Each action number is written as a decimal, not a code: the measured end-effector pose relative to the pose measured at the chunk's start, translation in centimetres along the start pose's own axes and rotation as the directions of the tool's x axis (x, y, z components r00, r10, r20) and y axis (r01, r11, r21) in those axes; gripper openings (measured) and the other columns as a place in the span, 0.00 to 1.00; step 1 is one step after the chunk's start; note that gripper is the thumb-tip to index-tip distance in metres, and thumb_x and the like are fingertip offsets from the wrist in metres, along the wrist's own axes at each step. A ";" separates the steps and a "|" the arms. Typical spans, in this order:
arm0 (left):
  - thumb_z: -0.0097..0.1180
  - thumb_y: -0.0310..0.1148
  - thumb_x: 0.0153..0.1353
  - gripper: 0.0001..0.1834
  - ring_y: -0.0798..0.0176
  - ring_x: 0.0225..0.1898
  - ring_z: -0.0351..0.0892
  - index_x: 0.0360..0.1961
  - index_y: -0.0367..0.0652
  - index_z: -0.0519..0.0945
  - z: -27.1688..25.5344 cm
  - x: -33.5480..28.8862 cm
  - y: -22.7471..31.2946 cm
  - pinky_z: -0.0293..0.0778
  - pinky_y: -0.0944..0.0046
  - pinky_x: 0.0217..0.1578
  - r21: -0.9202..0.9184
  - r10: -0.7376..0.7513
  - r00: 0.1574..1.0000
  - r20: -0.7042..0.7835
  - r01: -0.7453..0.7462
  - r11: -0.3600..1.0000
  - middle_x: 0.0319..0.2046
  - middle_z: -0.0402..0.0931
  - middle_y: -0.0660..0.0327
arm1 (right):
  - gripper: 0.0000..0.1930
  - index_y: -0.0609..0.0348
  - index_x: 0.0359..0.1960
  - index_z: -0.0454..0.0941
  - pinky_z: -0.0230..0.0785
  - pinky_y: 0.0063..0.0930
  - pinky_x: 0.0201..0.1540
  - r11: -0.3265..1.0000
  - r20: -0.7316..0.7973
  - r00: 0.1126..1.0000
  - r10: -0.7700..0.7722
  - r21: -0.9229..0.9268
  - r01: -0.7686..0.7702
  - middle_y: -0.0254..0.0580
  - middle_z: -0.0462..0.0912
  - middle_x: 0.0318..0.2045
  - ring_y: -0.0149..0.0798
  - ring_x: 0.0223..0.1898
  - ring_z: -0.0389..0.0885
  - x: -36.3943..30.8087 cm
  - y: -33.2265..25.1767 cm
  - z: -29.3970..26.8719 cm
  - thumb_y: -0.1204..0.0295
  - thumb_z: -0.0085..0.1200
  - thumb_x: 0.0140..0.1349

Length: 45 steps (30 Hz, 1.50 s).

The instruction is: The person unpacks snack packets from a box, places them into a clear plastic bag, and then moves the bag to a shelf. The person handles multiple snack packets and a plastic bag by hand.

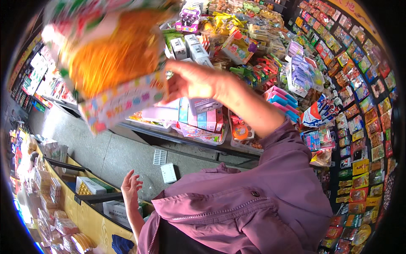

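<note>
Gripping the pack [112, 55] by its right end, the right hand [192, 80] holds it up over the far left of the scene, above the grey floor [84, 135] and the left end of the table [243, 151]. Its fingers close round the side of the pack, pinching it at the edge of the white, dotted band; the far fingertips are hidden behind, so how deep they reach I cannot tell. The pack is blurred and tilted, its lower edge rising toward the right, with orange contents above the band.

The left hand [132, 186] hangs at the near left, fingers loosely bent and parted, with nothing visible in it. It is near the wooden counter [97, 228] and a carton [116, 211], well apart from the pack.

To handle this well, I would judge that a one-sided hold leaves the left end of the pack free to sag. Bringing the left hand under that end would share the weight and help level it. The grip should be firm on the stiff band and gentle on the softer-looking part above. The pink boxes [201, 120] and tubs [220, 139] crowd the table near the right forearm, so a raised elbow and a slow swing seem wise, lest the sleeve [287, 161] catch on the stacked goods
</note>
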<state>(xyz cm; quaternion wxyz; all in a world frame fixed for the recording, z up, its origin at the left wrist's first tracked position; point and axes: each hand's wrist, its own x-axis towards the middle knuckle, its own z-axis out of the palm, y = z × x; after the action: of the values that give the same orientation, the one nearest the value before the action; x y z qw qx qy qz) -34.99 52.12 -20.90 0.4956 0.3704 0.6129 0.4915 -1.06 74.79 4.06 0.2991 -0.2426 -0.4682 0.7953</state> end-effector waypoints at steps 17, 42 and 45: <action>0.52 0.35 0.70 0.21 0.73 0.32 0.79 0.62 0.41 0.72 8.5 2.3 -0.9 0.74 0.73 0.30 0.216 -0.148 0.988 0.048 0.134 0.967 0.41 0.81 0.60 | 0.31 0.61 0.65 0.63 0.75 0.50 0.57 0.901 -0.720 0.553 -0.419 -0.255 0.351 0.61 0.72 0.59 0.55 0.60 0.73 -17.9 -19.1 -38.3 0.53 0.52 0.68; 0.55 0.34 0.68 0.21 0.73 0.32 0.77 0.62 0.44 0.74 19.2 1.0 -2.1 0.72 0.72 0.30 0.378 -0.419 0.908 -0.006 0.390 0.840 0.36 0.78 0.66 | 0.44 0.49 0.70 0.53 0.73 0.60 0.55 0.978 -0.978 0.159 -0.138 -0.110 0.175 0.68 0.63 0.56 0.66 0.54 0.73 -21.5 -19.1 -67.9 0.39 0.55 0.60; 0.55 0.34 0.68 0.21 0.73 0.32 0.77 0.61 0.45 0.74 18.7 1.2 -2.2 0.71 0.72 0.29 0.377 -0.412 0.911 0.006 0.379 0.845 0.35 0.78 0.67 | 0.46 0.49 0.71 0.50 0.72 0.60 0.55 0.990 -0.969 0.222 -0.107 -0.083 0.113 0.68 0.59 0.61 0.66 0.54 0.73 -22.2 -19.6 -67.1 0.36 0.52 0.60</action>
<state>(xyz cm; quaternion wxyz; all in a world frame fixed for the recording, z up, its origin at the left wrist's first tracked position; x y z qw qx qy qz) -17.01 57.16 -23.79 0.5341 0.3430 0.7349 0.2388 64.13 106.93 -6.00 0.5803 -0.6490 -0.1958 0.4513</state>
